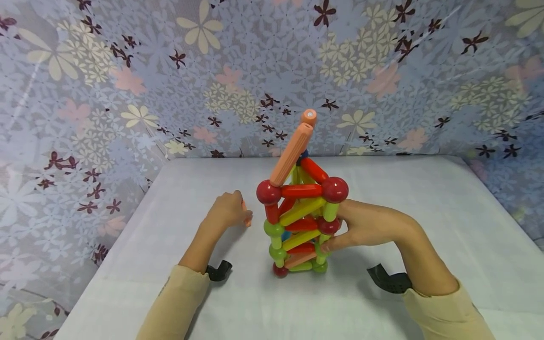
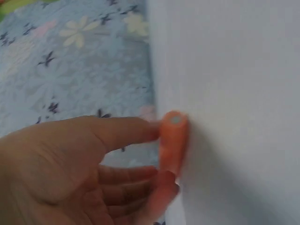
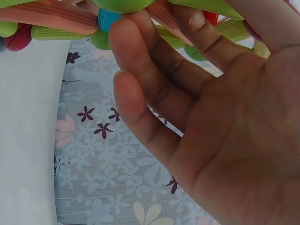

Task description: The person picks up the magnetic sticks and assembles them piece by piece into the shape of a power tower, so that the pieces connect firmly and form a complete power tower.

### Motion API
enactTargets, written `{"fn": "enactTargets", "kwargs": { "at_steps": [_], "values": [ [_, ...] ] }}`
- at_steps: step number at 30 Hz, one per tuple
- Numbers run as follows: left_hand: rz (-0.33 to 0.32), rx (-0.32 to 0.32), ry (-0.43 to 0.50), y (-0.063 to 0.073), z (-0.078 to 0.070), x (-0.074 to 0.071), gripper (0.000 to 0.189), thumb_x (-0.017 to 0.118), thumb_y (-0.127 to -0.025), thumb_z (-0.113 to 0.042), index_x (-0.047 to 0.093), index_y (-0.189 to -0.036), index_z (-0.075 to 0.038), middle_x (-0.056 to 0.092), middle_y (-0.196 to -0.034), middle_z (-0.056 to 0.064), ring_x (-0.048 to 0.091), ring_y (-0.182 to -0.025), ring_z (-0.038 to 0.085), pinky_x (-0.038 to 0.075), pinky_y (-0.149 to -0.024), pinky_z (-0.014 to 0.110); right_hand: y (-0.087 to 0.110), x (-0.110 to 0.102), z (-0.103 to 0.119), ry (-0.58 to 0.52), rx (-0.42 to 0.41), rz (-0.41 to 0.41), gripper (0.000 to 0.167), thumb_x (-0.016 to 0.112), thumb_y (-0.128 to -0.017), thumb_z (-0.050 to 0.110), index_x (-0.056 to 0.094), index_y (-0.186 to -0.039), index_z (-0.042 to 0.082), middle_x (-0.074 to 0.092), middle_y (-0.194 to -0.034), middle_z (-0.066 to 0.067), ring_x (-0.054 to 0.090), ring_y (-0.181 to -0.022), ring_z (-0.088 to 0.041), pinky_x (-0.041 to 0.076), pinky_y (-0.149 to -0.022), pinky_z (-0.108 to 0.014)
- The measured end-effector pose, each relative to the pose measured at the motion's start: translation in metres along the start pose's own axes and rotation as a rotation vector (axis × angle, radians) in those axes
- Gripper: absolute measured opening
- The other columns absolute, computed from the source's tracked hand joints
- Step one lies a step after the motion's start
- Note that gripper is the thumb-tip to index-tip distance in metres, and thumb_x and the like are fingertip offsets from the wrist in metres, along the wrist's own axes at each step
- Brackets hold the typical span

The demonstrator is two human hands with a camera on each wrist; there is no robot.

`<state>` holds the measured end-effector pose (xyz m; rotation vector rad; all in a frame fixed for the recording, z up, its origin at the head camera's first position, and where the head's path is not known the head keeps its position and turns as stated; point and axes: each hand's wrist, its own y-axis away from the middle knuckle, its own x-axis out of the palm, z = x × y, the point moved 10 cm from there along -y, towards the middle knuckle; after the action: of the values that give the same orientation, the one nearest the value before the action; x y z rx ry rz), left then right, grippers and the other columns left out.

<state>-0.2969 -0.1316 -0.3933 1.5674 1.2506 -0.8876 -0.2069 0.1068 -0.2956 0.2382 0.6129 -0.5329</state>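
A tall tower (image 1: 302, 211) of magnetic rods and balls stands upright in the middle of the table, mostly red, yellow and green. At its top, one long orange rod (image 1: 291, 155) slants up from a red ball (image 1: 268, 192) to beside another orange rod's end (image 1: 309, 116). My right hand (image 1: 374, 224) grips the tower's right side, thumb in front; its other fingers are partly hidden behind. In the right wrist view, the fingertips meet a green ball (image 3: 123, 3). To the left of the tower, my left hand (image 1: 226, 210) pinches a loose orange rod (image 2: 173, 145) between thumb and fingers.
A white cloth (image 1: 170, 208) covers the table. Behind it and down its sides hangs flower-patterned fabric (image 1: 238, 80). Black straps (image 1: 219, 271) are on both wrists, by the beige sleeves (image 1: 180, 297).
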Motion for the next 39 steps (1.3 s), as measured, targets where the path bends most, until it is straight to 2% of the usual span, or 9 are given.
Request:
{"fn": "enactTargets", "kwargs": {
  "at_steps": [4, 10, 16, 20, 25, 27, 30, 34, 39],
  "values": [
    [-0.015, -0.045, -0.004, -0.001, 0.002, 0.002, 0.017, 0.067, -0.075, -0.017, 0.055, -0.08, -0.006, 0.058, -0.066, 0.007, 0.054, -0.061, 0.023, 0.043, -0.052, 0.031, -0.001, 0.001, 0.001, 0.0, -0.001, 0.012, 0.059, 0.079, -0.079, 0.037, 0.051, -0.13, 0.033, 0.054, -0.127, 0.015, 0.05, -0.117, -0.008, 0.041, -0.097, -0.044],
    [0.039, -0.088, 0.077, 0.006, 0.007, -0.008, 0.032, 0.06, -0.088, -0.03, 0.068, -0.068, -0.007, 0.064, -0.061, 0.004, 0.056, -0.059, 0.021, 0.041, -0.051, 0.03, 0.0, 0.001, -0.003, 0.016, 0.03, 0.017, 0.057, 0.079, -0.079, 0.039, 0.052, -0.129, 0.032, 0.055, -0.124, 0.016, 0.051, -0.115, -0.006, 0.042, -0.096, -0.043],
    [0.004, -0.002, 0.35, 0.03, -0.011, -0.064, 0.031, 0.065, -0.085, -0.033, 0.065, -0.104, -0.009, 0.068, -0.082, 0.002, 0.059, -0.083, 0.022, 0.047, -0.07, 0.038, 0.001, 0.003, -0.004, 0.006, 0.037, 0.023, 0.056, 0.078, -0.079, 0.038, 0.052, -0.128, 0.032, 0.056, -0.123, 0.016, 0.052, -0.114, -0.006, 0.042, -0.096, -0.042],
    [-0.16, 0.187, 0.591, 0.069, -0.044, -0.122, 0.039, 0.064, -0.086, -0.023, 0.054, -0.123, -0.011, 0.065, -0.101, 0.004, 0.061, -0.09, 0.022, 0.047, -0.076, 0.039, 0.002, 0.004, -0.003, -0.002, 0.029, 0.027, 0.054, 0.078, -0.08, 0.037, 0.053, -0.128, 0.032, 0.057, -0.123, 0.016, 0.052, -0.114, -0.006, 0.043, -0.095, -0.042],
    [-0.453, 0.688, 0.888, 0.144, -0.104, -0.193, 0.054, 0.065, -0.086, -0.001, 0.044, -0.135, -0.009, 0.063, -0.101, 0.015, 0.066, -0.082, 0.028, 0.054, -0.073, 0.037, 0.001, 0.003, 0.0, 0.01, 0.008, 0.029, 0.051, 0.077, -0.081, 0.036, 0.054, -0.127, 0.032, 0.058, -0.121, 0.016, 0.054, -0.112, -0.007, 0.044, -0.095, -0.04],
    [-0.547, 0.893, 0.915, 0.176, -0.129, -0.211, 0.051, 0.067, -0.086, -0.001, 0.044, -0.132, 0.0, 0.062, -0.098, 0.018, 0.065, -0.082, 0.031, 0.056, -0.071, 0.039, 0.001, 0.002, 0.0, 0.025, 0.007, 0.027, 0.05, 0.077, -0.081, 0.037, 0.055, -0.126, 0.032, 0.059, -0.12, 0.017, 0.055, -0.111, -0.006, 0.044, -0.094, -0.04],
    [-0.639, 1.086, 0.867, 0.213, -0.165, -0.226, 0.045, 0.067, -0.085, -0.002, 0.045, -0.123, 0.009, 0.063, -0.094, 0.017, 0.066, -0.082, 0.029, 0.056, -0.07, 0.039, 0.001, 0.002, 0.001, 0.033, -0.003, 0.026, 0.049, 0.077, -0.082, 0.036, 0.055, -0.126, 0.033, 0.059, -0.12, 0.016, 0.055, -0.111, -0.006, 0.044, -0.094, -0.04],
    [-0.719, 1.198, 0.7, 0.238, -0.208, -0.228, 0.039, 0.068, -0.084, 0.001, 0.049, -0.118, 0.009, 0.065, -0.09, 0.012, 0.066, -0.073, 0.017, 0.056, -0.061, 0.032, 0.001, 0.002, 0.004, 0.032, -0.035, 0.027, 0.049, 0.077, -0.082, 0.034, 0.055, -0.126, 0.033, 0.059, -0.119, 0.015, 0.055, -0.11, -0.007, 0.044, -0.094, -0.039],
    [-0.85, 1.147, 0.356, 0.241, -0.241, -0.209, 0.032, 0.065, -0.089, -0.009, 0.057, -0.119, 0.0, 0.064, -0.085, 0.002, 0.045, -0.051, 0.006, 0.038, -0.045, 0.02, 0.002, 0.003, 0.006, 0.023, -0.06, 0.034, 0.046, 0.076, -0.083, 0.03, 0.056, -0.124, 0.029, 0.061, -0.116, 0.015, 0.057, -0.108, -0.008, 0.046, -0.093, -0.035]
  ]
}}
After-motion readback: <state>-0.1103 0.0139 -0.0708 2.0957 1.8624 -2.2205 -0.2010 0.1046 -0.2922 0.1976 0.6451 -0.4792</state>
